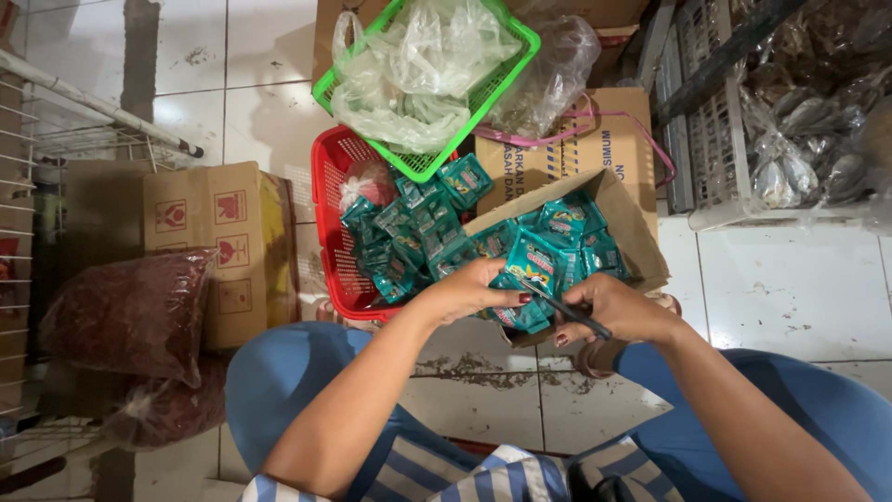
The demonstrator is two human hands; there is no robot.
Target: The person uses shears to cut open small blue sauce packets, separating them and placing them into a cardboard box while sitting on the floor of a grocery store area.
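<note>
My left hand (469,290) grips a strip of teal sachets (531,265) that hangs over an open cardboard box (632,228) full of the same teal packets. My right hand (615,309) holds a pair of dark scissors (569,311), whose blades point left at the strip just below my left fingers. Both hands meet above the box's front edge. A red plastic basket (330,237) to the left holds several more teal sachets (418,232).
A green basket (513,58) of clear plastic bags rests on the red one. Cardboard boxes (218,246) and bags of dried red chillies (135,311) stand at the left. A crate of bagged dried fish (790,121) sits at the right. My knees in blue frame the tiled floor.
</note>
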